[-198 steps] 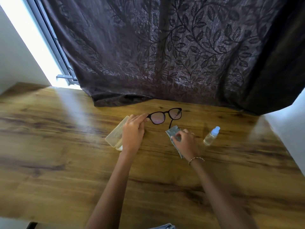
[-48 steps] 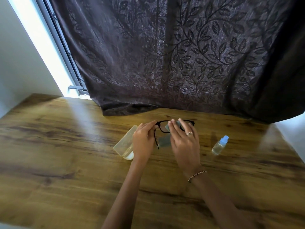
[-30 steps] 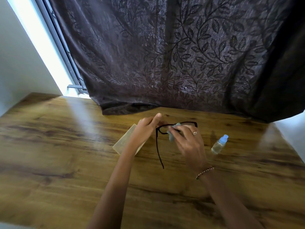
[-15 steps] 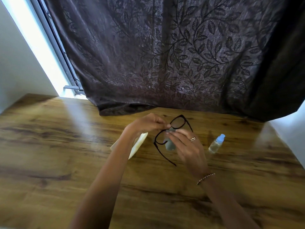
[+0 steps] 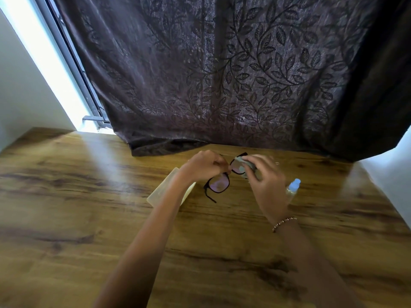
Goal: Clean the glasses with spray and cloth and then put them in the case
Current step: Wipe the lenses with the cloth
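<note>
The black-framed glasses (image 5: 219,185) are lifted above the wooden table, tilted with one lens lower left and the other upper right. My left hand (image 5: 203,166) pinches the frame near the bridge. My right hand (image 5: 265,183) presses the grey-green cloth (image 5: 246,166) against the upper right lens. The translucent yellowish case (image 5: 162,193) lies on the table under my left forearm, partly hidden. The small spray bottle (image 5: 292,188) with a pale blue cap stands just right of my right hand.
A dark leaf-patterned curtain (image 5: 222,85) hangs down to the table's far edge. A bright window strip and its frame (image 5: 66,70) are at the left. The wooden table (image 5: 66,196) stretches wide to the left and toward me.
The glasses were picked up off the table and turned. My right hand with the cloth has shifted from the lower lens to the upper right lens.
</note>
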Tool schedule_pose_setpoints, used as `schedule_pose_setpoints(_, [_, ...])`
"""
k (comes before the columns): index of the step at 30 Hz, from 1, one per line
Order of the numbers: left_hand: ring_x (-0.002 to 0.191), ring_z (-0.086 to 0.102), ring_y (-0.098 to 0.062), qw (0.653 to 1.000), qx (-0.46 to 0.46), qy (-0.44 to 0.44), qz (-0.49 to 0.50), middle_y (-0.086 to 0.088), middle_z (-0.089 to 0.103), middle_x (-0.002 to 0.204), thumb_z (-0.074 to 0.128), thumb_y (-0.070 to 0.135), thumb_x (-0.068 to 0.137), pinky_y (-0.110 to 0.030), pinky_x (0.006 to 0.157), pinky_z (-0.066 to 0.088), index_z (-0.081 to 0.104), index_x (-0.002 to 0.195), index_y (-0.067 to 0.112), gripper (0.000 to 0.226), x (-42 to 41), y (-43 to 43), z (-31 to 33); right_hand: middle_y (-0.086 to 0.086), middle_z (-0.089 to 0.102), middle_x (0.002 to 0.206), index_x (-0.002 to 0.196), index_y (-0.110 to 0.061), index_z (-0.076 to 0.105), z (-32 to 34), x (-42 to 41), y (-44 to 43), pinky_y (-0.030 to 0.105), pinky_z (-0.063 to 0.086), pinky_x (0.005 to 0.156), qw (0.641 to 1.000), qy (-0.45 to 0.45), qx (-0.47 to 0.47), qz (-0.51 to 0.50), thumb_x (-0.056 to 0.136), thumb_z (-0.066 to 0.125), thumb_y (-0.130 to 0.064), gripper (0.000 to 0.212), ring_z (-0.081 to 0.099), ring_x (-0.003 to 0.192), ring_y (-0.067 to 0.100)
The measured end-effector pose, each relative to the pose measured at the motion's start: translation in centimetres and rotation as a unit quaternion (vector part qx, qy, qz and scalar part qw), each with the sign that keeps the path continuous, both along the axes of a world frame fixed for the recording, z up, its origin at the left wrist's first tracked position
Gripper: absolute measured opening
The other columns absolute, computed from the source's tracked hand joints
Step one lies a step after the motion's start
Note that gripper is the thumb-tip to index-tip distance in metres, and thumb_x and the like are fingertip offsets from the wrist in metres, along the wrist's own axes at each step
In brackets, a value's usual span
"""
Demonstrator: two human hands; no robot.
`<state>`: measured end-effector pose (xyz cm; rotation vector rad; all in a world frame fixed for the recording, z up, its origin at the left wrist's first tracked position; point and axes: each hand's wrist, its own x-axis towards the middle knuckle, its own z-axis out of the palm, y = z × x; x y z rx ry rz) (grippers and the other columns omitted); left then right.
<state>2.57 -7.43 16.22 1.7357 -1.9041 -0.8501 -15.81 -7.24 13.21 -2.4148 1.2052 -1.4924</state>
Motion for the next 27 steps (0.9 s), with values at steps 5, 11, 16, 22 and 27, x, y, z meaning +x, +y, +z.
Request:
schedule_pose_setpoints(5, [0.091,0.064,-0.017,0.998,-0.022,-0.019,0.054,0.001,0.072,0.089,0.056,0.037,0.091,-0.04,0.086,0.051,0.074,0.087,0.026,0.021,0.2,0.3,0.3,0.009,0.065,0.108,0.11,0.0,0.07,-2.0,-0.2,-0.1,0.022,0.044,0.091,0.994,0.105,-0.024,0.019,0.093,0.06,-0.02,0.027,0.06,0.1,0.02])
schedule_pose_setpoints(11, [0.087,0.062,-0.025,0.988,-0.056,-0.113,0.093,-0.001,0.068,0.089,0.053,0.023,0.092,-0.032,0.069,0.046,0.07,0.087,0.018,0.019,-1.2,1.3,0.8,0.014,0.063,0.111,0.113,0.004,0.067,-3.2,0.5,0.7,0.029,0.049,0.088,0.986,0.157,-0.055,0.031,0.082,0.067,0.007,0.032,0.054,0.097,0.021])
schedule_pose_setpoints(16, [0.083,0.062,-0.025,0.98,-0.086,-0.13,0.121,-0.002,0.069,0.087,0.048,0.019,0.092,-0.033,0.068,0.048,0.07,0.085,0.018,0.023,-1.5,1.6,1.0,0.015,0.062,0.111,0.115,0.006,0.065,-2.2,0.9,-0.2,0.032,0.055,0.084,0.994,0.109,-0.014,-0.002,0.085,0.062,0.008,0.03,0.059,0.096,0.022])
schedule_pose_setpoints(22, [0.088,0.061,-0.026,0.981,-0.072,-0.14,0.115,-0.003,0.068,0.094,0.049,0.016,0.09,-0.031,0.066,0.045,0.07,0.093,0.019,0.021,-2.1,1.8,1.2,0.011,0.062,0.109,0.11,0.001,0.066,-1.6,1.5,1.0,0.028,0.048,0.09,0.984,0.17,-0.024,0.036,0.08,0.068,0.006,0.031,0.057,0.097,0.021])
schedule_pose_setpoints(27, [0.087,0.06,-0.024,0.978,-0.079,-0.131,0.143,-0.001,0.067,0.092,0.048,0.022,0.094,-0.029,0.065,0.041,0.07,0.092,0.021,0.022,-1.8,2.1,1.1,0.017,0.062,0.11,0.114,0.005,0.065,-1.0,0.8,-0.4,0.043,0.054,0.087,0.987,0.158,0.014,-0.035,0.073,0.069,0.007,0.041,0.059,0.101,0.031])
